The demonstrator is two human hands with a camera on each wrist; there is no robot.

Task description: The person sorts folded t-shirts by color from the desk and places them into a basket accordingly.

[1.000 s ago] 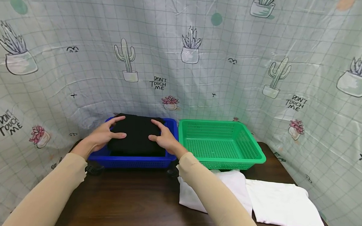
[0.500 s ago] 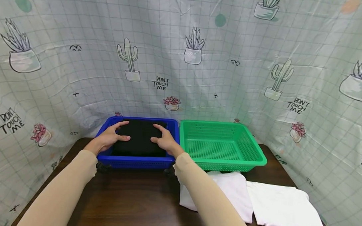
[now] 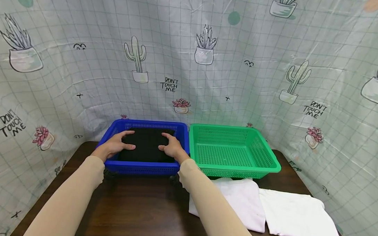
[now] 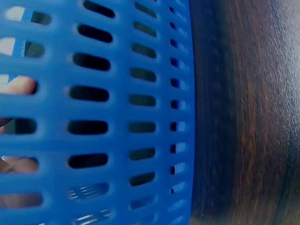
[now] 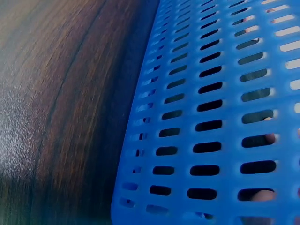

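Observation:
A folded black cloth [image 3: 148, 146] lies inside the blue perforated basket [image 3: 140, 164] in the head view. My left hand [image 3: 114, 145] rests at its left side, thumb and index finger spread apart over the black fabric. The right hand [image 3: 173, 148] mirrors this at the opposite side, visible fingers fairly straight. Lower fingers are hidden behind the hands. In the left wrist view the basket's slotted wall [image 4: 119, 112] fills the left part, with a fingertip [image 4: 22, 85] showing through a slot. Slots in the right wrist view likewise reveal a bit of finger [image 5: 263, 195].
Beside the blue basket stands a green perforated basket [image 3: 237, 166], with only its slotted floor showing inside. Two folded white garments lie in front: one [image 3: 245, 203] partly behind the right sleeve, another [image 3: 298, 215] farther right. A patterned curtain [image 3: 160, 58] hangs behind the dark wooden table [image 3: 136, 206].
The black cloth has sunk lower and flatter into the blue basket, and both hands have gone down with it. The view has shifted slightly. The green basket and white garments stay put.

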